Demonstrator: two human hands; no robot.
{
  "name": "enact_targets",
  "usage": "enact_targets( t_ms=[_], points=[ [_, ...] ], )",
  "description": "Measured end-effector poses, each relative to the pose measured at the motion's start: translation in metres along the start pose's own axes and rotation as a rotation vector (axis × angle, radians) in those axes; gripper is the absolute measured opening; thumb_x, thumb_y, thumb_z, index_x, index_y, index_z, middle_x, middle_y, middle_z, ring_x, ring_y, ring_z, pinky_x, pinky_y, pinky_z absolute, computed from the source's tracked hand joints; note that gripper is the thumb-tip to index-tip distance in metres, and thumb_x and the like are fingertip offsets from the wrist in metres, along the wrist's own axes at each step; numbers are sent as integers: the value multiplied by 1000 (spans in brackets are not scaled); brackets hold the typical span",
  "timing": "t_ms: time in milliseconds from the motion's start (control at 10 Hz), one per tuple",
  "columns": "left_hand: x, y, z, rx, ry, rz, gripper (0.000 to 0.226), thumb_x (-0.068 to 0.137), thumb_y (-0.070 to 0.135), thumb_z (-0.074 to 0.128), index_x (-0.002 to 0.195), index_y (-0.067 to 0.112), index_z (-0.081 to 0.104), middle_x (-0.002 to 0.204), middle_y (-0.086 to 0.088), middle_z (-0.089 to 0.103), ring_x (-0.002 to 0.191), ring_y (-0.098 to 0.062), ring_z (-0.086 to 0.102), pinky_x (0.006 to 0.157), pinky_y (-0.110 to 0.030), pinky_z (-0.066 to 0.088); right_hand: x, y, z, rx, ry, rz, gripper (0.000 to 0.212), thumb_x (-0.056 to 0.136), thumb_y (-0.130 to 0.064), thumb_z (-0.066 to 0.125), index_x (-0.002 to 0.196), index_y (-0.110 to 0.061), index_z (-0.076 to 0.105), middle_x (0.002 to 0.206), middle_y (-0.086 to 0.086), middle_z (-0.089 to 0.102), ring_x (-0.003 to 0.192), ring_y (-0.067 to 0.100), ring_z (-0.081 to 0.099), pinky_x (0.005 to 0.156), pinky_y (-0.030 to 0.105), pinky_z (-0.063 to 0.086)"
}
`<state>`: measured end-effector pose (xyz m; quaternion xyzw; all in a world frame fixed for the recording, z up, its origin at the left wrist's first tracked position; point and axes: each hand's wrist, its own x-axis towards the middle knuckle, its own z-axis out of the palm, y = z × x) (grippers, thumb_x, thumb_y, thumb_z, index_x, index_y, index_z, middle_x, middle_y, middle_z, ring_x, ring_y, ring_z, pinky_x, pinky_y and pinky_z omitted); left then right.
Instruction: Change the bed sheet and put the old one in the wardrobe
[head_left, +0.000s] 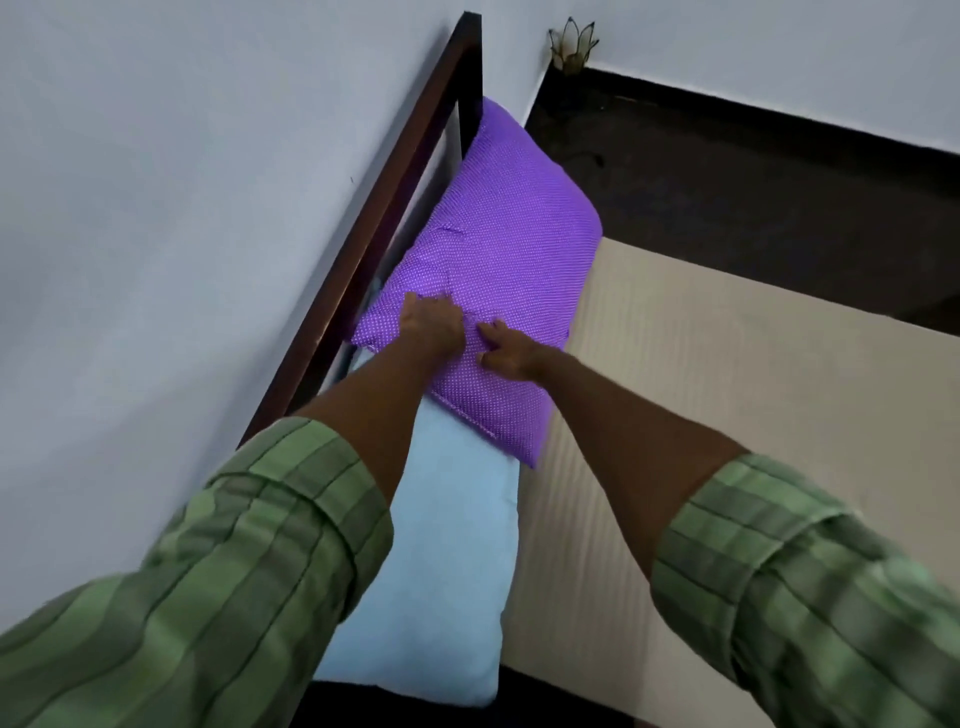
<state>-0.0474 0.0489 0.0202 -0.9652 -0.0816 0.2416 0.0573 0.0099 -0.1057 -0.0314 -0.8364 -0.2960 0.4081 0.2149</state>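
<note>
Gripping the purple white-dotted pillow (498, 249), left hand (428, 325) and right hand (506, 351) bunch its fabric; bare beige mattress (701, 415) alongside.

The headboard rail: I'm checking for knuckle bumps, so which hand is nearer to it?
Left. The left hand grips the purple pillow near its edge beside the headboard rail; the right hand presses the pillow farther toward the mattress.

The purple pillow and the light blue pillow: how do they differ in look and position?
The purple pillow has small white dots; the light blue pillow is plain. The purple pillow overlaps the blue one's far end. Both hands, left hand and right hand, hold the purple pillow; neither holds the blue one. Both pillows lie along the dark headboard.
</note>
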Motion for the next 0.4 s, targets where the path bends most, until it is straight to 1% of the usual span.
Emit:
enact_targets(
  t_ms=[100,200,300,400],
  points=[
    [0,2,5,-41,21,-13,59,103,36,45,155,9,35,159,-14,39,147,-34,34,123,-54,15,-6,4,8,-162,78,29,86,99,-46,56,165,-17,9,171,17,6,157,39,12,125,55,20],
    [-8,12,0,-85,138,-38,59,98,34,53,150,9,41,154,-15,45,142,-34,41,120,-50,24,-11,12,13,-163,149,64,88,92,-53,51,164,-22,13,172,12,12,156,40,17,121,62,25],
    [-31,24,-8,-137,195,-37,59,95,35,58,147,10,45,152,-15,48,140,-33,44,118,-50,28,-32,5,8,-174,168,76,87,88,-55,48,162,-18,21,169,12,23,153,40,25,120,61,29],
    [-49,42,-12,-165,198,-57,60,96,38,60,148,11,45,151,-13,49,140,-33,45,119,-52,26,-51,3,0,-193,222,24,78,98,-45,53,162,-13,23,168,12,26,152,38,28,121,56,29]
  ],
)
